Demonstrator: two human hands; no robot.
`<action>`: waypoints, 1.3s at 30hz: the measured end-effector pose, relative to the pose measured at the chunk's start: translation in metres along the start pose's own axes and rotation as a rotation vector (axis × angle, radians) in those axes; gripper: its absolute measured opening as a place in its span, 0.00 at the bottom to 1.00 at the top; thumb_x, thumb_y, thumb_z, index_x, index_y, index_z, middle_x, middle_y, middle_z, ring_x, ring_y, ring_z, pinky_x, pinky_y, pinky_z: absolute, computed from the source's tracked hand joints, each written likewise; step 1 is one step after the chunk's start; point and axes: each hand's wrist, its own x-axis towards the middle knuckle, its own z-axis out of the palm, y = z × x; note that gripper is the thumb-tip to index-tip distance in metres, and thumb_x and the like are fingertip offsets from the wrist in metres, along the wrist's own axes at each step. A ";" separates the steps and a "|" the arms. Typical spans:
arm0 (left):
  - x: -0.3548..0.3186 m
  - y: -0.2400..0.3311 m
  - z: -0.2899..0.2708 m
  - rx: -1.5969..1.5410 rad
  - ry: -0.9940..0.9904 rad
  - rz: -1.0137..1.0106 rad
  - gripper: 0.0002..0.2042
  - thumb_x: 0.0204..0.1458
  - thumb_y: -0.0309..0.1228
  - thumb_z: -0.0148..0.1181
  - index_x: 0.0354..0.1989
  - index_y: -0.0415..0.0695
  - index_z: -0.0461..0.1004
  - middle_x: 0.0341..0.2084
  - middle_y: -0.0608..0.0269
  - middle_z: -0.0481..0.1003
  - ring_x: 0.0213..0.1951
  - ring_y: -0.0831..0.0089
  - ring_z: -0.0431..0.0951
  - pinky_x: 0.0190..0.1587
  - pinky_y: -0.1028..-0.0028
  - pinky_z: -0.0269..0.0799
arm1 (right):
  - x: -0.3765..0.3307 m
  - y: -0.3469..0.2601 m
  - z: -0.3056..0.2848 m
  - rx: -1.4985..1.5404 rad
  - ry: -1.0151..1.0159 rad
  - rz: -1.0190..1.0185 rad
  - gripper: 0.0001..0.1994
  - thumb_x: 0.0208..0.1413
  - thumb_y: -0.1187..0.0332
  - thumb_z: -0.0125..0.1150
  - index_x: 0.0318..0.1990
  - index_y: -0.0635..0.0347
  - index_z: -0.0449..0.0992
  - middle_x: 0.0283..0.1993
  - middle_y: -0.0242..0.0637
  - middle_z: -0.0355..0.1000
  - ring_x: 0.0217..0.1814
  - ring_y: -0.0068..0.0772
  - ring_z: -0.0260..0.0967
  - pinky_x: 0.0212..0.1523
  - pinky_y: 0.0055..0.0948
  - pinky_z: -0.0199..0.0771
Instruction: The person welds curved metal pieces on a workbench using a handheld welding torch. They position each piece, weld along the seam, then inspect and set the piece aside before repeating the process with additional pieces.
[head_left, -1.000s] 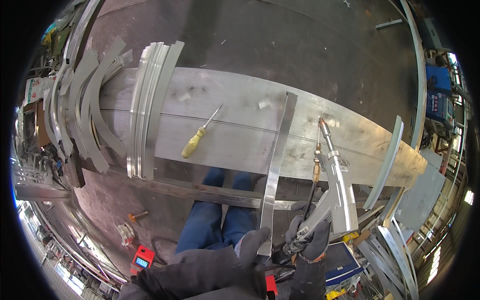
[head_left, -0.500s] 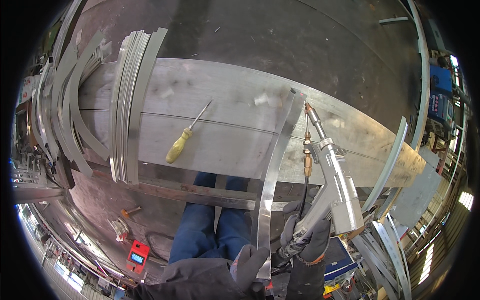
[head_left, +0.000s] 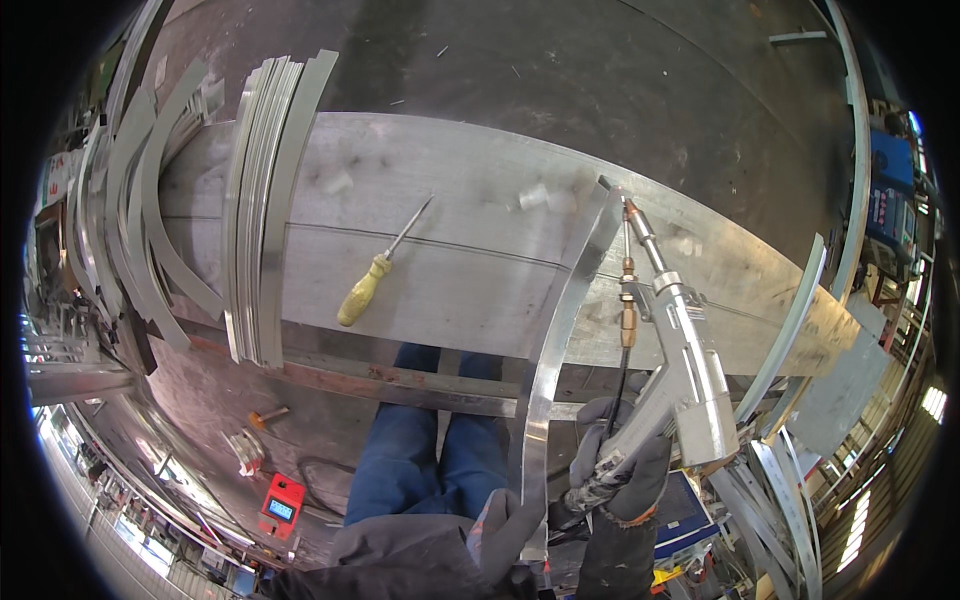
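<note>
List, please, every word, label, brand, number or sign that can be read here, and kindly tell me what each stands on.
No text is clear enough to quote.
Red box, on its screen: marks too small to read.
Blue machine, right edge: pale marks, too small to read.
White box, far left: red marks, too blurred to read.
Silver gun-shaped tool in the right hand: no lettering I can make out.

Slvr torch (head_left: 692, 350), tip nr mtl strip (head_left: 553, 350) end.

Head-worn fisheye, facing down from above the wearer's legs (head_left: 405, 455). Left hand (head_left: 507, 532) near at six o'clock, right hand (head_left: 642, 478) at five; metal bench (head_left: 460, 295) across mid-view.
</note>
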 end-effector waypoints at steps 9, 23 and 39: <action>0.009 0.152 -0.002 0.314 0.254 -0.145 0.14 0.62 0.30 0.50 0.53 0.42 0.61 0.37 0.64 0.66 0.35 0.77 0.68 0.39 0.72 0.68 | 0.088 -0.037 -0.096 0.104 -0.055 -0.236 0.42 0.63 0.36 0.49 0.73 0.56 0.49 0.52 0.61 0.74 0.23 0.34 0.74 0.18 0.31 0.75; -0.019 0.200 -0.006 0.599 0.115 0.259 0.18 0.63 0.34 0.53 0.57 0.42 0.60 0.36 0.64 0.68 0.36 0.77 0.69 0.36 0.72 0.70 | 0.010 -0.104 -0.060 -0.381 0.180 -0.832 0.34 0.62 0.65 0.63 0.72 0.64 0.56 0.63 0.49 0.66 0.57 0.37 0.72 0.57 0.34 0.74; 0.096 0.219 -0.026 0.561 -0.099 0.502 0.29 0.57 0.34 0.63 0.65 0.40 0.61 0.44 0.60 0.73 0.46 0.69 0.73 0.51 0.68 0.71 | -0.243 -0.179 0.085 -0.778 -0.070 -1.710 0.16 0.35 0.76 0.75 0.37 0.60 0.81 0.39 0.41 0.78 0.36 0.44 0.79 0.34 0.36 0.80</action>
